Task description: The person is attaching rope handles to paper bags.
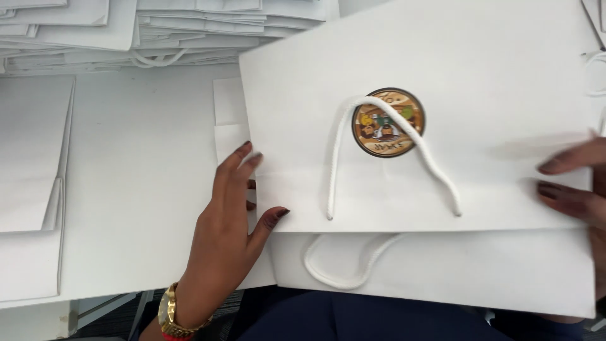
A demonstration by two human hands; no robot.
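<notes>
Both hands (230,221) flatten a smooth white paper bag (442,76) (round sticker (387,122)).

R hand (577,189) cut off by edge, fingers (558,165) blurred.
</notes>
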